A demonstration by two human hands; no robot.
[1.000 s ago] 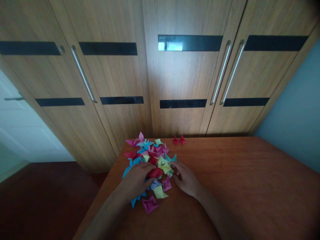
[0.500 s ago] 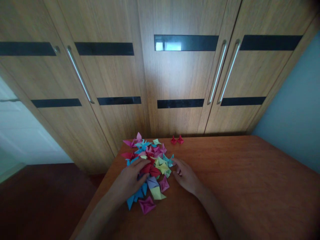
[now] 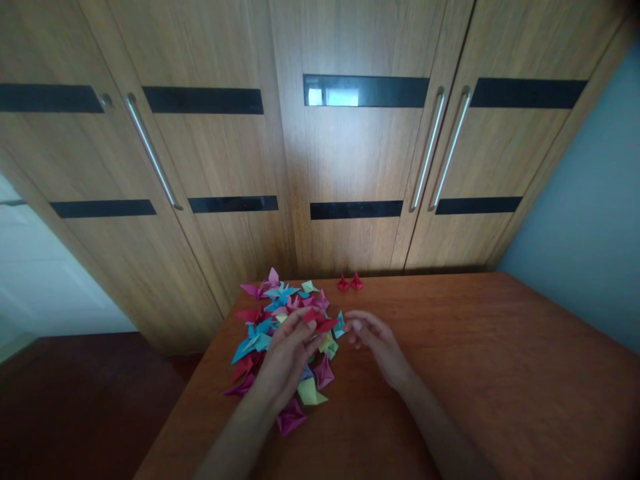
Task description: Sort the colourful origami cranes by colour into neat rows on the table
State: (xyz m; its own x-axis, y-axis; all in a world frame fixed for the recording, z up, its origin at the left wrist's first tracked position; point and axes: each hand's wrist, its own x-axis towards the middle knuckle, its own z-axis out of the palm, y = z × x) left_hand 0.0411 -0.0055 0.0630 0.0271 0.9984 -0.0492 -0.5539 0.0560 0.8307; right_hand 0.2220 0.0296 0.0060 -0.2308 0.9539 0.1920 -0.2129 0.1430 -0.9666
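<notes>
Left hand (image 3: 287,357) pinches a red paper piece (image 3: 320,321) at its fingertips, just above the pile (image 3: 260,333) of folded paper shapes on the table (image 3: 475,373). Right hand (image 3: 376,337) hovers beside it, fingers loosely spread, empty. The piece looks feather-light, thin and crisply creased, probably easy to crush; its pointed folded edges seem the safest grip. Its neighbours are matte pink, blue and yellow.
</notes>
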